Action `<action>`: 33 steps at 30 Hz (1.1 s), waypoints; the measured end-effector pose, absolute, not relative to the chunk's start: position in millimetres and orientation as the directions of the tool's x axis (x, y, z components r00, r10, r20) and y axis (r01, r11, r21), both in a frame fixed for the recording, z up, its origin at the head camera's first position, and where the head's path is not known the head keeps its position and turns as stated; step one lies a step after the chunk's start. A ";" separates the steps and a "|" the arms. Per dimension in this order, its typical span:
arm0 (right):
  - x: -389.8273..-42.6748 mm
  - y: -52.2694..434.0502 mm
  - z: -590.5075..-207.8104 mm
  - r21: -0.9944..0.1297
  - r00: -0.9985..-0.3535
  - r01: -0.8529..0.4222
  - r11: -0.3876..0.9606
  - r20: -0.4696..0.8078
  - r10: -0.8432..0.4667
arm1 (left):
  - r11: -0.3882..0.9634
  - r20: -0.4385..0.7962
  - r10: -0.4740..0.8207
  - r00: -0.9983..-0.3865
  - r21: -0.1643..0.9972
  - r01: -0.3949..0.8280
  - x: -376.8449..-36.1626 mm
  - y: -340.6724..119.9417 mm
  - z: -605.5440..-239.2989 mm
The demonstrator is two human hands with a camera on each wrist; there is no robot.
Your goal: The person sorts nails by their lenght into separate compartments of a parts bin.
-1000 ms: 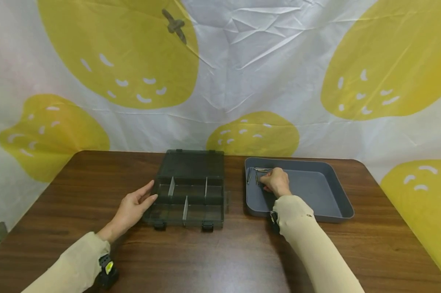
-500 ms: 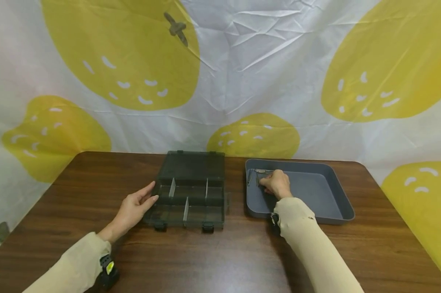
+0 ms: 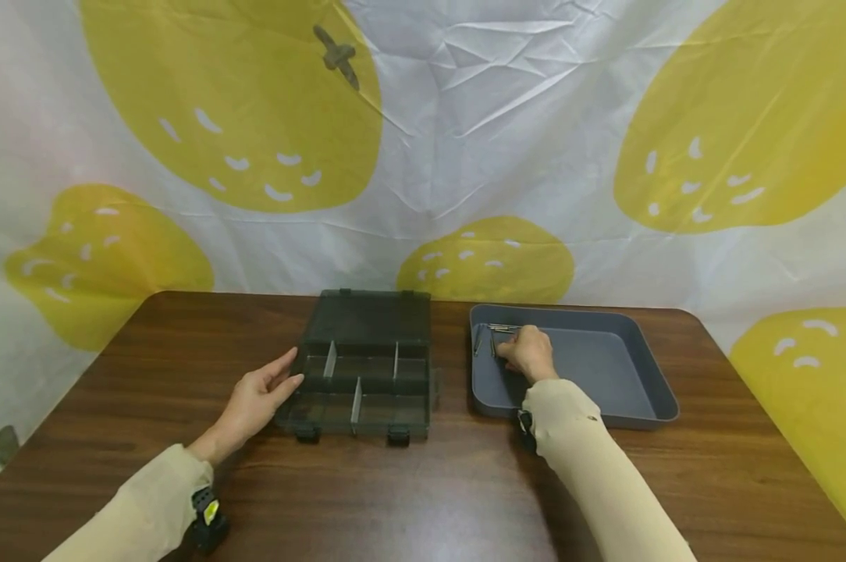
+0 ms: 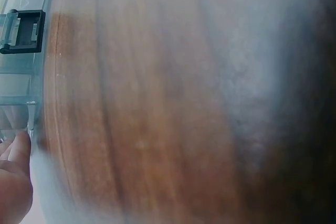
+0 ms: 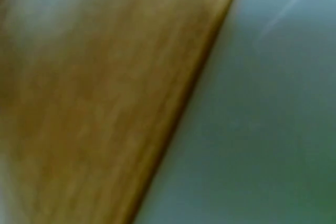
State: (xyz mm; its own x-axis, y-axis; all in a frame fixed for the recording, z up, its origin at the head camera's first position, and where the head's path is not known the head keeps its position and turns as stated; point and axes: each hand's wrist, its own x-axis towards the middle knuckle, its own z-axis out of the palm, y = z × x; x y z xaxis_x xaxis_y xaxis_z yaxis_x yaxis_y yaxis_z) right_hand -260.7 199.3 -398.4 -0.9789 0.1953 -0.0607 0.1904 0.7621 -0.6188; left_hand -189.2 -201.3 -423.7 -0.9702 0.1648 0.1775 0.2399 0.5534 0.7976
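While the left hand [image 3: 254, 402] rests flat-fingered against the organizer box [image 3: 363, 375], the right hand [image 3: 530, 353] curls over metal pins [image 3: 489, 337] in the tray [image 3: 627, 375]; its grip is hidden.

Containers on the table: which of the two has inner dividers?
The dark translucent organizer box, beside the left hand, has partitions forming compartments. The grey tray, where the right hand reaches, is one undivided basin.

Left hand [image 3: 257, 400] flat, fingers straight; right hand [image 3: 530, 353] curled.
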 end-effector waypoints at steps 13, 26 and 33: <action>-264.6 208.4 -395.4 -0.838 -0.956 0.294 0.460 -0.250 0.154 | 0.538 0.131 0.163 -0.978 0.819 0.199 -188.3 -204.5 -423.7; -259.8 223.3 -389.8 -0.900 -0.901 0.431 0.067 -0.427 0.074 | 0.529 0.141 0.164 -0.976 0.823 0.208 -190.8 -201.9 -424.2; -257.0 225.4 -385.7 -0.899 -0.898 0.438 0.004 -0.437 0.056 | 0.517 0.139 0.171 -0.975 0.830 0.209 -191.6 -203.1 -424.9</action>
State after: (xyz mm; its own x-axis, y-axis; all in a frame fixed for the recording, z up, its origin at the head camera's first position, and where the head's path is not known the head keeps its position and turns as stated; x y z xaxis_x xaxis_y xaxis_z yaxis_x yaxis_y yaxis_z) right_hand -257.0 225.4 -385.7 -0.8979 0.0559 -0.4367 0.4376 0.0040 -0.8992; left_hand -191.6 -203.1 -424.9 -0.9753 0.1713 0.1393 0.2094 0.5171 0.8299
